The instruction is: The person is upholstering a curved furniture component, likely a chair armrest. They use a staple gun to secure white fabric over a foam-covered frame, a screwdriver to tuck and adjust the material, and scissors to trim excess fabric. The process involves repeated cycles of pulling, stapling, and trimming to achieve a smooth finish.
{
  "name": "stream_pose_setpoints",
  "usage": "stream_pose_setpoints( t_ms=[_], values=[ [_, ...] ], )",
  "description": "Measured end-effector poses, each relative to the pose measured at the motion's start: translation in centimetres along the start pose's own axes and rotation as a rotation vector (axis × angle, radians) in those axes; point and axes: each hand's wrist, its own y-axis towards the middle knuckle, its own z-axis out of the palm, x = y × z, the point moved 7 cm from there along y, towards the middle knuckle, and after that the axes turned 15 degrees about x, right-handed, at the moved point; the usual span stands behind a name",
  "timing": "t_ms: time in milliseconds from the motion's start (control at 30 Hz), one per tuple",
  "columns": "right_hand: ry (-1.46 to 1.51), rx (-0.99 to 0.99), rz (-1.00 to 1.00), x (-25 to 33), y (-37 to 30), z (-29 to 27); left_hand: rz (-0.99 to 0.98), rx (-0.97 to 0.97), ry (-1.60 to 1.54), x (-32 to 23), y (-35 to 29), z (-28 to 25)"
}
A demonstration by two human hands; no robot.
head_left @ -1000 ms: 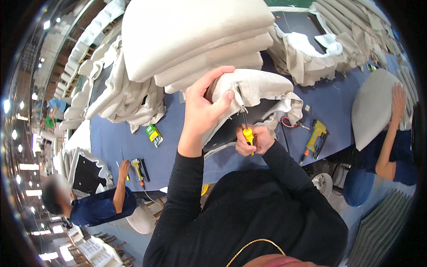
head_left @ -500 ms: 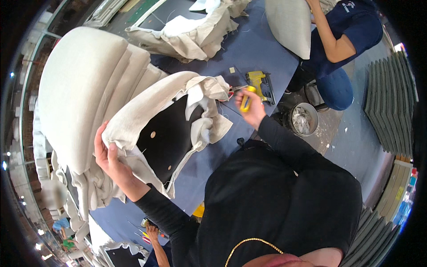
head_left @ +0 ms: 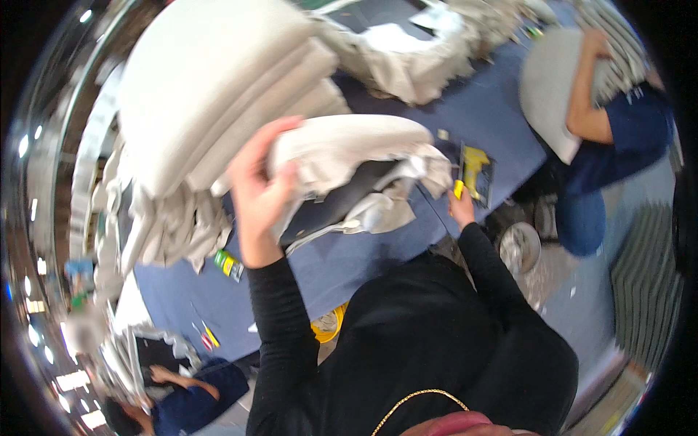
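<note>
My left hand (head_left: pixel 262 189) grips the near-left end of a cream upholstered cushion panel (head_left: pixel 356 134), tilting it up off the table. Loose fabric edges hang around its dark underside board (head_left: pixel 320 211). In my right hand (head_left: pixel 462 209) is a small tool with a yellow handle (head_left: pixel 459 188); its working end cannot be made out. Just beyond that hand lies a yellow and black staple gun (head_left: pixel 476 174) on the blue table. The picture is somewhat blurred by motion.
A tall stack of cream cushions (head_left: pixel 218 73) stands at the left. More unfinished covers (head_left: pixel 414 65) lie at the far side. A bucket of scraps (head_left: pixel 519 247) is on the floor at right. Co-workers sit at right (head_left: pixel 640 131) and lower left (head_left: pixel 196 396).
The cushion panel has been lifted and tipped, so less of its dark underside shows. My right hand with the yellow-handled tool is now closer to the staple gun. The whole view has shifted.
</note>
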Motion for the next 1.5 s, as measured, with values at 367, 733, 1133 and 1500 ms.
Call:
stream_pose_setpoints(
  t_ms=[367,733,1133,1500],
  values=[
    [0.16,-0.073,-1.002,32.7,-14.7,1.7,0.169,-0.375,0.418,-3.1,-3.2,2.8],
    [-0.474,0.19,-1.447,44.7,-23.3,16.1,0.104,-0.345,-0.01,-1.2,-4.3,0.8],
    [0.179,0.353,-1.079,45.3,-19.4,16.0,-0.002,-0.396,-0.235,0.3,-3.5,0.7],
    [-0.014,0.232,-1.383,49.0,-17.3,15.0,0.031,-0.209,-0.193,1.5,-0.4,0.7]
  ],
)
